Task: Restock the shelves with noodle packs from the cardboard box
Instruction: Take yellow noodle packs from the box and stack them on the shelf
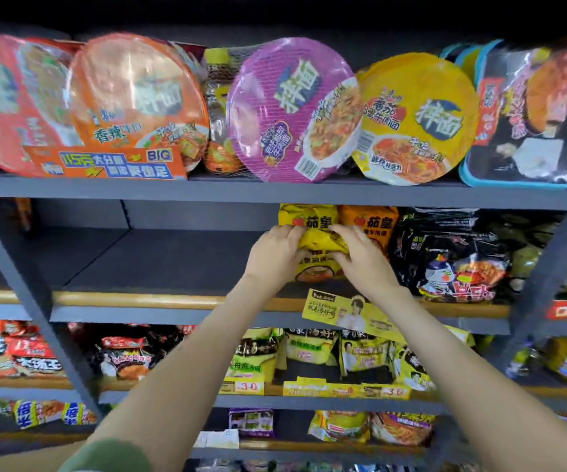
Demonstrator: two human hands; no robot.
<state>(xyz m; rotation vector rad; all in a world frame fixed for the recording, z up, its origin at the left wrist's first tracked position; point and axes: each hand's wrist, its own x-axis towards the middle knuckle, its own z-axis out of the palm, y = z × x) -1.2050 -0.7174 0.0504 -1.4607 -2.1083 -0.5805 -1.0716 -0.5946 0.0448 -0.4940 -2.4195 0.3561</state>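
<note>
A yellow noodle pack stands upright on the second grey shelf, just right of the shelf's bare left half. My left hand grips its left side and my right hand grips its right side, fingers curled over the crinkled wrapper. An orange pack of the same brand stands directly to its right. The cardboard box is out of view.
Black noodle packs fill the right of the same shelf. Round bowl noodles line the top shelf. A yellow paper sign hangs from the shelf edge under my right wrist. Lower shelves hold several red, black and yellow packs.
</note>
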